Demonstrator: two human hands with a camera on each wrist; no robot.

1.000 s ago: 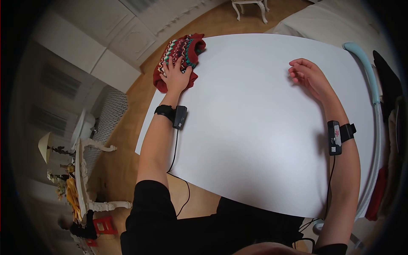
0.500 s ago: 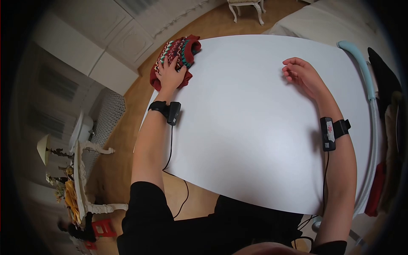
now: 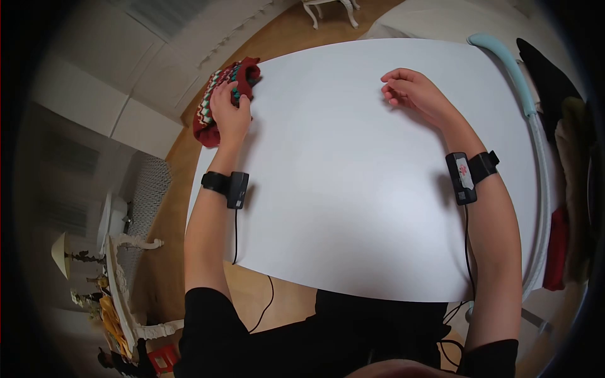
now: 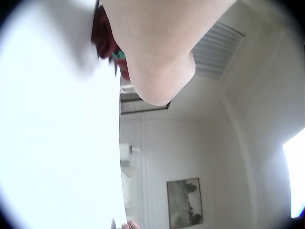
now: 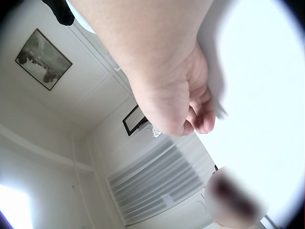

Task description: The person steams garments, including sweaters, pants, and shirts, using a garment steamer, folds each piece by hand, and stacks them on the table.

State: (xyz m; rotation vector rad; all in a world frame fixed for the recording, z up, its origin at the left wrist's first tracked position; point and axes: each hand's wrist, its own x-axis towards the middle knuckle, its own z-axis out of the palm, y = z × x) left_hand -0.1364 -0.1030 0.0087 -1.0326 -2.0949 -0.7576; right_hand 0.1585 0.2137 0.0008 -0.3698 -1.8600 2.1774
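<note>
The left hand (image 3: 230,116) is reaching over one folded, red Fair Isle-patterned knit garment (image 3: 203,114), its fingers spreading slightly apart and bending loosely without gripping; whether the fingertips are touching the knit, I cannot tell. The garment is lying at the far left corner of one white table (image 3: 334,189), and the hand is hiding part of its pattern. The right hand (image 3: 413,94), well apart from it, is hovering above the tabletop, empty, its fingers loosely curling toward the palm.

Two wrist cameras are sitting on the forearms, a left camera (image 3: 237,190) and a right camera (image 3: 460,179), each trailing one black cable. In the left wrist view, the arm is blocking most of the garment.

One pale-blue curved bar (image 3: 512,72) is running along the table's right side, with a red cloth (image 3: 556,249) hanging just beyond. Past the left side, one ornate white side table (image 3: 159,329) is bearing a yellow cloth (image 3: 112,318); a lamp (image 3: 60,255) is standing near it, and a red stool (image 3: 162,359) is standing below. One white-legged seat (image 3: 350,14) is standing beyond the far edge. One framed picture (image 4: 185,203) is hanging on the wall.
</note>
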